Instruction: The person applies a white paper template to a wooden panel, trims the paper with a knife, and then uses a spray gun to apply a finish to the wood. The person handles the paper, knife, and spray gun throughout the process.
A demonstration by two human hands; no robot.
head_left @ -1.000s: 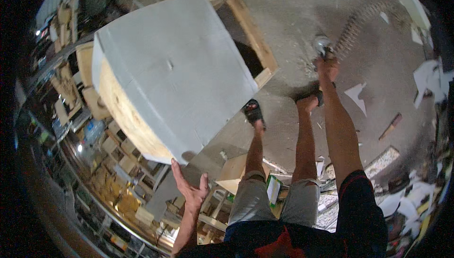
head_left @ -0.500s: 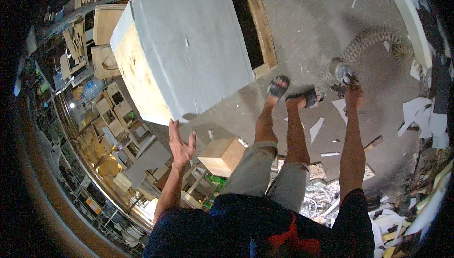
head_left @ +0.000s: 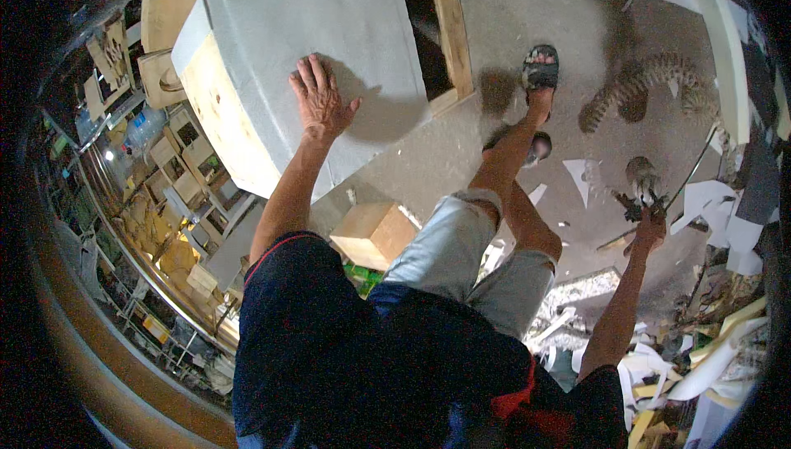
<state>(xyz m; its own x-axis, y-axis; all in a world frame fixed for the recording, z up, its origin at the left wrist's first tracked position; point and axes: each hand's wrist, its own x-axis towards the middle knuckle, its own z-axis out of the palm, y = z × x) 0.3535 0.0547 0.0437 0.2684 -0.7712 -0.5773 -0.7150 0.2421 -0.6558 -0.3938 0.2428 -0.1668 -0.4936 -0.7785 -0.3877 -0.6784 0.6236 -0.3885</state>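
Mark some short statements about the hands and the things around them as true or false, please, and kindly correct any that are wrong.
1. The left hand is over the grey face of the large box, with its fingers spread. True.
2. The right hand is empty. False: it grips a tool with a metal end.
3. The coiled hose is to the right of the large box in the picture. True.
4. The small wooden box sits on top of the large box. False: it stands apart, lower in the picture.
5. Both feet are bare. False: the upper foot in the picture wears a dark sandal.
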